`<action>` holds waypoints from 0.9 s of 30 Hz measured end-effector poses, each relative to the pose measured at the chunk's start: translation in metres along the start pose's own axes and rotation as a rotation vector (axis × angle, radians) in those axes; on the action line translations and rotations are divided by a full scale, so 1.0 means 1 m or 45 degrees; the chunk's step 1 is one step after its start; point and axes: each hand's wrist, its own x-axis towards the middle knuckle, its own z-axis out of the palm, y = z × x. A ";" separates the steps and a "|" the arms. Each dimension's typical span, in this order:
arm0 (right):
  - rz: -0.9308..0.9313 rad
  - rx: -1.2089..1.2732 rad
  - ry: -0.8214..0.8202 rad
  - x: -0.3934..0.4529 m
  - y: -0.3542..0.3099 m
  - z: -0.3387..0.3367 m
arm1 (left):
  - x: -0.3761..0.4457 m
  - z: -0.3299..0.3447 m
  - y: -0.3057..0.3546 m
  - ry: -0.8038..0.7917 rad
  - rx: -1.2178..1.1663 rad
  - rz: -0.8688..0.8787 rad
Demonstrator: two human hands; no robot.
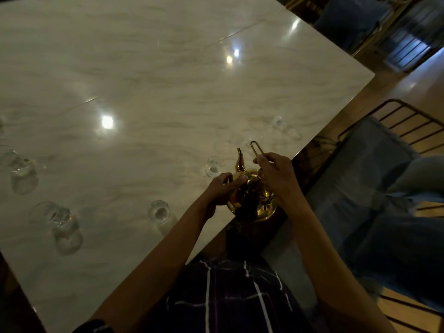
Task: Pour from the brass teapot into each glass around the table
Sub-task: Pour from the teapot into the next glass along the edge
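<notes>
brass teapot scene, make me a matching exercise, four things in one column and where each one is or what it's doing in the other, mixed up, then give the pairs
Things:
1. brass teapot
2. left hand
3. right hand
4. blue chair

Places or states:
A. grips the thin wire handle above the pot
B. stands off the table's right edge, on the floor
C. sits at the near table edge, spout pointing away from the person
D. rests against the pot's lid and left side

Pairs: 1-C, 2-D, 3-A, 4-B
</notes>
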 end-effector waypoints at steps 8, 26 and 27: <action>0.028 -0.068 -0.015 0.065 0.000 -0.045 | 0.055 0.036 0.034 0.001 -0.088 -0.059; -0.032 -0.375 -0.168 0.201 0.001 -0.102 | 0.152 0.109 0.088 0.067 -0.152 -0.237; -0.025 -0.384 -0.180 0.204 0.002 -0.102 | 0.153 0.111 0.089 0.062 -0.159 -0.243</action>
